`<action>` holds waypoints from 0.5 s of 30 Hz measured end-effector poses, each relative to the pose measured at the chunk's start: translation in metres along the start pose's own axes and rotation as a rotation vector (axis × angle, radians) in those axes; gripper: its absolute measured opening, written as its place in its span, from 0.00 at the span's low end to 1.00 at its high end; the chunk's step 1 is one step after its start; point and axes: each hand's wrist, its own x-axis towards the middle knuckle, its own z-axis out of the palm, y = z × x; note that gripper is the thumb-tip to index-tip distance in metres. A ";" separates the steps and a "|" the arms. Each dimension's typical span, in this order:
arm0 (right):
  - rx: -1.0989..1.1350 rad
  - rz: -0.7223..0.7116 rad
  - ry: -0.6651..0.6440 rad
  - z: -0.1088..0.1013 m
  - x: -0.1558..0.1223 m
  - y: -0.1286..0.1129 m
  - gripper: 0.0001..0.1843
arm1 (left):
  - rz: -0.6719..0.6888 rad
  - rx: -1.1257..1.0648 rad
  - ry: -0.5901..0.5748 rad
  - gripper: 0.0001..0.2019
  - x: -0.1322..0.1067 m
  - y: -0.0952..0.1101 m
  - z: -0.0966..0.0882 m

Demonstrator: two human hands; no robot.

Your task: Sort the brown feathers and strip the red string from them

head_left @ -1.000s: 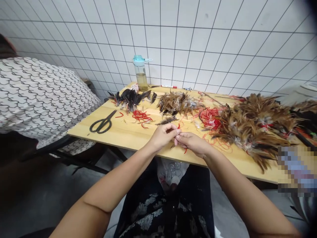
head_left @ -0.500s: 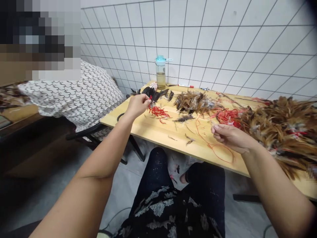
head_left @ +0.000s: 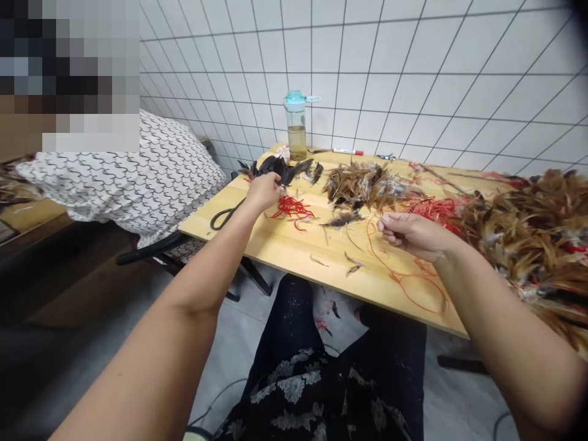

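Observation:
My left hand (head_left: pixel 265 191) is at the near edge of a pile of black feathers (head_left: pixel 274 164), its fingers curled together. Whatever lies between its fingertips is hidden. Just right of it is a small heap of cut red string pieces (head_left: pixel 293 207). My right hand (head_left: pixel 408 231) hovers over the table with thumb and forefinger pinched; I cannot make out anything in the pinch. Beneath and beside it runs a loose red thread (head_left: pixel 399 278). Behind it lie a red string tangle (head_left: pixel 436 209) and a bunch of brown feathers (head_left: pixel 356 185).
A large heap of brown feathers (head_left: pixel 537 226) covers the right of the wooden table (head_left: pixel 285 245). Toward the wall stand a bottle (head_left: pixel 296 128) and a red-capped marker (head_left: pixel 348 152). A black loop (head_left: pixel 223 215) lies at left. Another person in a patterned top (head_left: pixel 169 165) sits on the left.
My left hand has moved slightly right, and the red string seen at its fingertips no longer shows there. My right hand has shifted left and slightly up, still pinched. The view has tilted a little.

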 end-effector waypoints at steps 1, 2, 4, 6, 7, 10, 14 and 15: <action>0.002 0.001 -0.007 -0.003 0.006 0.004 0.14 | 0.038 -0.004 0.057 0.18 -0.002 0.006 0.000; 0.006 -0.004 -0.013 -0.005 0.013 0.008 0.13 | 0.088 -0.014 0.095 0.17 -0.005 0.014 0.000; 0.020 -0.015 -0.014 -0.011 0.027 0.016 0.13 | 0.212 -0.077 0.042 0.13 -0.015 0.033 0.001; 0.036 -0.031 0.021 -0.016 0.041 0.022 0.13 | 0.311 -0.119 -0.095 0.10 -0.026 0.055 0.004; 0.036 -0.040 0.051 -0.018 0.047 0.025 0.13 | 0.360 -0.130 -0.152 0.09 -0.031 0.064 0.007; -0.005 -0.078 0.147 -0.023 0.065 0.031 0.15 | 0.469 -0.113 -0.257 0.08 -0.038 0.086 0.022; -0.130 -0.204 0.355 -0.033 0.079 0.042 0.16 | 0.523 -0.092 -0.274 0.08 -0.030 0.106 0.045; -0.192 -0.251 0.417 -0.036 0.081 0.045 0.16 | 0.531 -0.089 -0.267 0.08 -0.026 0.111 0.049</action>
